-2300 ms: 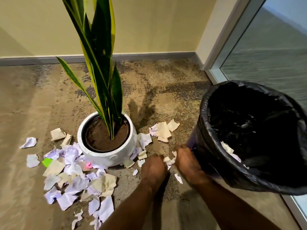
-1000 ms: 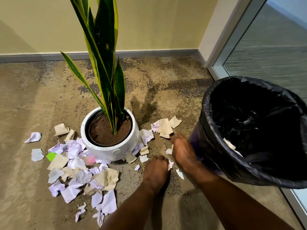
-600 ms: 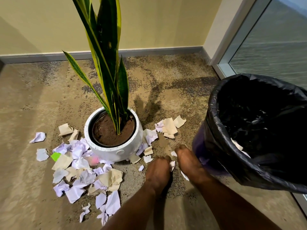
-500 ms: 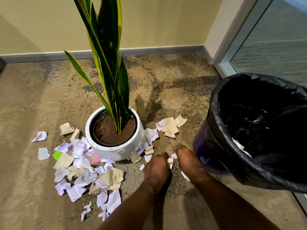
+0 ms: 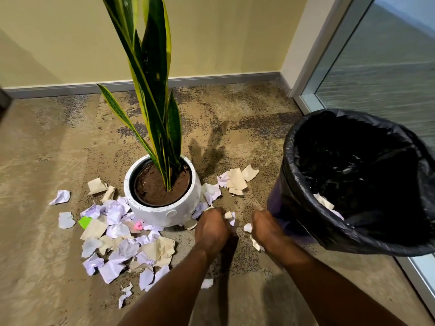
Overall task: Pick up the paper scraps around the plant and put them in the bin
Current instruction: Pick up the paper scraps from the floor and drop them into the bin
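A snake plant stands in a white pot (image 5: 162, 209) on the carpet. White, lilac and tan paper scraps (image 5: 122, 241) lie thick at the pot's front left, and a smaller cluster (image 5: 237, 180) lies to its right. My left hand (image 5: 211, 229) is down on the floor right of the pot, fingers curled round small scraps (image 5: 229, 216). My right hand (image 5: 266, 228) is on the floor beside the bin, fingers curled over small scraps (image 5: 247, 227). The bin (image 5: 353, 234) with a black liner stands at the right, a few scraps (image 5: 323, 201) inside.
A yellow wall with a grey skirting board (image 5: 211, 81) runs along the back. A glass panel in a pale frame (image 5: 308, 107) closes the right side behind the bin. Loose scraps (image 5: 62, 196) lie far left, and one (image 5: 207, 283) lies by my left forearm.
My left hand has moved forward toward the pot and gathered small scraps. My right hand has stayed on the floor next to the bin. The view has shifted slightly.
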### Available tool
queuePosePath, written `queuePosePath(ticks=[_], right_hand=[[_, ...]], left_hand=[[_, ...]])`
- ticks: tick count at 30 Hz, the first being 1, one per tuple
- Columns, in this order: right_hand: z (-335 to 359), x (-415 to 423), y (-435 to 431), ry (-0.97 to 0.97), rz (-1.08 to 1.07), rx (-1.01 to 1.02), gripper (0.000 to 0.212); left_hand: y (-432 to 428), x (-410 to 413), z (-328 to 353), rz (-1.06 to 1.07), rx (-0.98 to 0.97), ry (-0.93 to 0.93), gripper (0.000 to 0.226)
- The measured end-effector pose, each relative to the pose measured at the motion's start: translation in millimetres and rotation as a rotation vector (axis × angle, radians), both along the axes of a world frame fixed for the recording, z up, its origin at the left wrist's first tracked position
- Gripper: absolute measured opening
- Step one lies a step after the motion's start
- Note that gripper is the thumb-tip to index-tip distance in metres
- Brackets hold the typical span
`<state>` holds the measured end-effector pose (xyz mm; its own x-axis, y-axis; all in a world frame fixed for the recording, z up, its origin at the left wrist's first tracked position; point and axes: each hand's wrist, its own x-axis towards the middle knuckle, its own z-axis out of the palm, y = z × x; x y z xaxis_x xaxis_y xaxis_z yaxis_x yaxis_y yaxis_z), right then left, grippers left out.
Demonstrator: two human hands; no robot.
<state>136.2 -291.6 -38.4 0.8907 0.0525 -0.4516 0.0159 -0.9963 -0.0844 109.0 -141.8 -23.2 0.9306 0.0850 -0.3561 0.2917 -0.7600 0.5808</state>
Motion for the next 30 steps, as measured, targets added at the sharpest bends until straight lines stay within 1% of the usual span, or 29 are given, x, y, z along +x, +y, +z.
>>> queuePosePath(ticks=[2,5,9,13,16,18,21,24,27,29,30], right_hand=[[-4,-15,-3,0.026,0.048,-0.021,0.027],[-14,-39,-9,0.012,0.080,0.014,0.032],[-14,-52,-12,-0.002,0.039,0.042,0.028],[-4,-48,-7,-0.005,0.011,0.046,0.022],[9,-41,-1,-0.003,-0.028,0.033,0.020],[20,-38,4,0.004,-0.053,0.060,0.016],[40,-28,17,0.008,-0.087,0.129,0.015],[69,-17,36,-0.017,-0.152,0.269,0.013],[106,-8,54,-0.155,-0.180,0.434,0.018],[133,-2,64,-0.209,-0.149,0.522,0.018],[144,2,68,-0.220,-0.176,0.547,0.020]], left_hand=[[0,-3,3,0.006,-0.009,-0.013,0.018],[0,-7,7,0.041,-0.028,-0.027,0.021],[-1,-12,13,0.082,-0.088,-0.067,0.024],[0,-12,24,0.090,-0.100,-0.067,0.023],[-1,-11,33,0.098,-0.104,-0.095,0.020],[-1,-10,41,0.120,-0.089,-0.119,0.019],[0,-7,59,0.134,-0.056,-0.151,0.014],[1,1,81,0.138,0.015,-0.196,0.011],[4,12,109,0.157,0.051,-0.249,0.010],[7,19,131,0.157,0.076,-0.308,0.013],[9,23,141,0.162,0.079,-0.335,0.014]])
